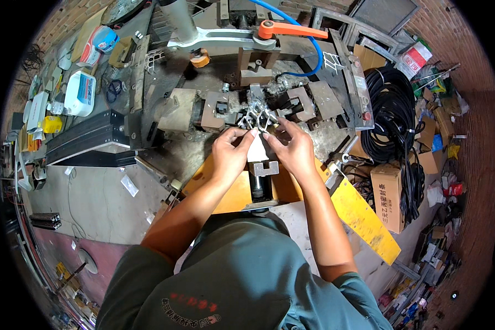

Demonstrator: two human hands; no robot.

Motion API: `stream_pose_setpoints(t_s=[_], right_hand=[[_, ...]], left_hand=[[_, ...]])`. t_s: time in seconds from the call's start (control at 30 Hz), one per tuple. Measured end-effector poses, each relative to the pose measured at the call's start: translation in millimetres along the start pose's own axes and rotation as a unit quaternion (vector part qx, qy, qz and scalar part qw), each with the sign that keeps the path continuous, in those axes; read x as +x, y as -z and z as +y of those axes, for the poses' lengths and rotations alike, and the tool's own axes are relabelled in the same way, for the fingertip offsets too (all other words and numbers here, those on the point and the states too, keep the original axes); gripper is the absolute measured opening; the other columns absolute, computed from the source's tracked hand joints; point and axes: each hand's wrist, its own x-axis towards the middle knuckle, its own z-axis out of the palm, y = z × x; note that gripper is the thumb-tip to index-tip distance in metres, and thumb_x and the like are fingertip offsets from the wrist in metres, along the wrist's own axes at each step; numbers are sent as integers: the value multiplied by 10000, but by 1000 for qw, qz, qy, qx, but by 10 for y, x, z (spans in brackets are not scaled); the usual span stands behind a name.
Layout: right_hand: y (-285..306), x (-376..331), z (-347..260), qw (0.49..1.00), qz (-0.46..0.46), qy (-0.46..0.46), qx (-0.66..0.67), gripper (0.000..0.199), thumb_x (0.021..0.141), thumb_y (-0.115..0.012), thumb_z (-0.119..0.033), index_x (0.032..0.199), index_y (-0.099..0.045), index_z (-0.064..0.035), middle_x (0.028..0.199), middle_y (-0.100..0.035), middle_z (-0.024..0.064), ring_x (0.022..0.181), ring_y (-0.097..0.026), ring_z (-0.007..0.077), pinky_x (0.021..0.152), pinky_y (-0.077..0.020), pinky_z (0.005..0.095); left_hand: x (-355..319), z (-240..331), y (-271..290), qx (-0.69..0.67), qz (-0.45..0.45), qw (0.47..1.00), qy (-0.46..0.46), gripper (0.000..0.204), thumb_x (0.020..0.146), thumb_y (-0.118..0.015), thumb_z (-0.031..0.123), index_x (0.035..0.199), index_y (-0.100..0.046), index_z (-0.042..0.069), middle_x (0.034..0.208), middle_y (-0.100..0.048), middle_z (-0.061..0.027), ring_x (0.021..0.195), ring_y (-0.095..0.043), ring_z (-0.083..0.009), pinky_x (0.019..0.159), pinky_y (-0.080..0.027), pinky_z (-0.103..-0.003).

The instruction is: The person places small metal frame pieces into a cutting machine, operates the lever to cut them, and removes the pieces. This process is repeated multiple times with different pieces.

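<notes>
A grey steel press machine [269,82] fills the middle of the view, its dark blocky dies [300,104] set around a central slot. A long yellow-painted metal guard plate [363,217] slants away from the machine's near right corner. At the far edge a silver cast lever arm [214,39] runs across, ending in an orange plastic clamp handle [291,30], with a blue hose [308,38] curving behind it. A coil of black cable [393,118] lies off the machine's right edge, and a white plastic jug [81,92] stands off its left edge.

Both hands meet at the machine's near edge, just before the dies. The left hand [231,151] and the right hand [294,148] each pinch, fingers pressed together, a small silvery angled metal piece [257,118] that sits between their fingertips, at the central slot.
</notes>
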Motion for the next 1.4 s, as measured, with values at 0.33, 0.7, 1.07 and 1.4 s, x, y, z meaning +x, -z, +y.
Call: stream_pose_setpoints(t_s=[0.33, 0.7, 1.07, 1.4], right_hand=[[12, 7, 49, 999, -22, -25, 2, 519, 813, -816, -264, 1204, -662, 41, 1016, -725, 234, 912, -723, 368, 782, -566, 416], [77, -1074, 323, 976, 59, -135, 163, 243, 970, -705, -200, 861, -651, 10, 701, -646, 40, 667, -583, 78, 600, -474, 260], [213, -2418, 989, 984, 147, -100, -29, 94, 911, -688, -59, 860, -639, 3, 829, -648, 157, 772, -633, 276, 725, -501, 347], [1662, -2394, 2336, 919, 235, -60, -310, 292, 995, -578, -182, 1179, -634, 37, 1272, -587, 236, 1191, -531, 409, 1039, -395, 488]], left_hand=[[12, -46, 48, 59, -16, 993, -103, 161, 923, -754, 83, 932, -700, -69, 886, -680, -48, 777, -635, -69, 682, -519, -222], [-261, -36, 201, 49, 45, 987, -148, 197, 954, -704, 141, 987, -672, -50, 890, -680, -110, 758, -642, -155, 745, -513, -278], [-1277, 58, 479, 138, -265, 949, 98, 148, 985, -640, 127, 911, -648, -1, 769, -642, -6, 735, -563, -56, 681, -466, -254], [-1572, -512, 362, 309, -457, 796, 250, 476, 985, -617, 412, 1159, -665, -29, 1073, -706, -194, 1002, -658, -270, 855, -487, -372]])
